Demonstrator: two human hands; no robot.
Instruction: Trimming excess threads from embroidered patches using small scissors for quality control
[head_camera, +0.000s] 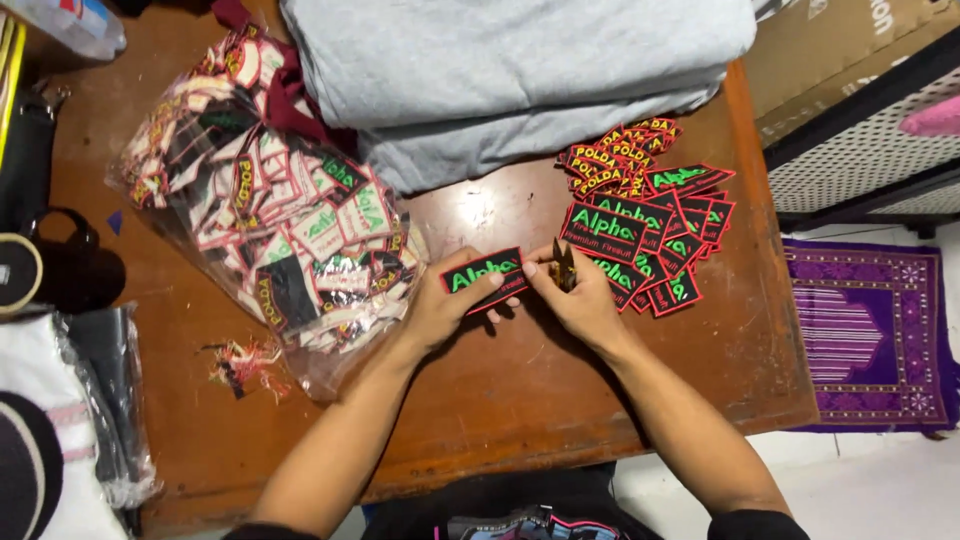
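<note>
left hand (440, 305): fingers pinch black embroidered patch (484, 274), long axis lying left-right above the table (500, 400) | right hand (580, 300): fingers closed on small scissors (563, 266), touching patch's right end; blades mostly hidden | beyond: patch pile (650, 225), bag of patches (265, 210), folded grey cloth (520, 70)
</note>
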